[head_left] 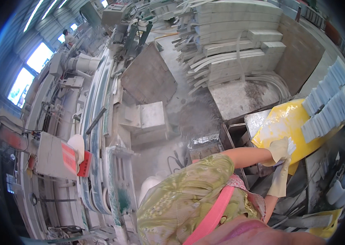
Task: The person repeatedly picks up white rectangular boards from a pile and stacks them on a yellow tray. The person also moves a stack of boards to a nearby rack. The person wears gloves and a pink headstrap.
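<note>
Both my hands wear cream gloves and come together at the right, by the near edge of a wet yellow sheet (273, 130). My left hand (279, 150) is closed round small white strips (291, 145), whose ends show past its fingers. Just below it, my right hand (279, 181) points its fingers up to the same pieces and appears closed on their lower end; its grip is partly hidden. Beyond the hands, several rows of stacked pale white strips (329, 108) stand on the yellow sheet.
A dusty metal-topped table (237, 98) and tall stacks of long pale slabs (237, 28) stand farther off. A brown board (150, 75) leans near a metal box (153, 115). Long machinery with rails (95, 102) runs along the left. Blue-white containers (339, 192) sit at the right.
</note>
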A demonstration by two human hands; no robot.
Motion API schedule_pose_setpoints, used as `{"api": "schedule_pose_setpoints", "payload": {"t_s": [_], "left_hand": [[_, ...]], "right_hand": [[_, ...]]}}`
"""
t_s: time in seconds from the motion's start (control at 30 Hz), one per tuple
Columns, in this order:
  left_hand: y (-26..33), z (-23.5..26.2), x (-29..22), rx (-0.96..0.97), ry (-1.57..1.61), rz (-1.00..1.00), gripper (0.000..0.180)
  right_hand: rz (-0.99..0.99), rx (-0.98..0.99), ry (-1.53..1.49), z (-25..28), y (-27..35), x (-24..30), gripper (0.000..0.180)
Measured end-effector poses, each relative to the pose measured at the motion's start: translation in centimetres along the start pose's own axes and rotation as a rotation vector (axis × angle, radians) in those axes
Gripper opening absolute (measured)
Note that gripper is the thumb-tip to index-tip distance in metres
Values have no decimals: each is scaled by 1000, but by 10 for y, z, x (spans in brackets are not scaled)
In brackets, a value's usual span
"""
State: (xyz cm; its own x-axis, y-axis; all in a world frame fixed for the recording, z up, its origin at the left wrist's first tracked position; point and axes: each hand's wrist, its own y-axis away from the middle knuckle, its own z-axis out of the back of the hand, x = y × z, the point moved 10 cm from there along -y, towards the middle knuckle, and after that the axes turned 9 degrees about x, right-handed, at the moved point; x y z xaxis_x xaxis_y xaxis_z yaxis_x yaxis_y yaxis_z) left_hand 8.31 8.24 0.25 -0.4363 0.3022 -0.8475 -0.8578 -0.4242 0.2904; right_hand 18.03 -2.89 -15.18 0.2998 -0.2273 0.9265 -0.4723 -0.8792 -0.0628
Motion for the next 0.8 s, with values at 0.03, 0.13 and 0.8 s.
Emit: {"api": "schedule_pose_setpoints", "payload": {"t_s": [0.03, 0.13, 0.8], "left_hand": [[1, -2, 2, -33, -12, 15, 69], [0, -4, 4, -111, -27, -20, 63], [-13, -4, 12, -178, -160, 11, 69]], "right_hand": [[-52, 21, -59, -8, 12, 10, 73], [-33, -220, 102, 1, 74, 86, 68], [-329, -543, 1579, 175, 333, 155, 50]]}}
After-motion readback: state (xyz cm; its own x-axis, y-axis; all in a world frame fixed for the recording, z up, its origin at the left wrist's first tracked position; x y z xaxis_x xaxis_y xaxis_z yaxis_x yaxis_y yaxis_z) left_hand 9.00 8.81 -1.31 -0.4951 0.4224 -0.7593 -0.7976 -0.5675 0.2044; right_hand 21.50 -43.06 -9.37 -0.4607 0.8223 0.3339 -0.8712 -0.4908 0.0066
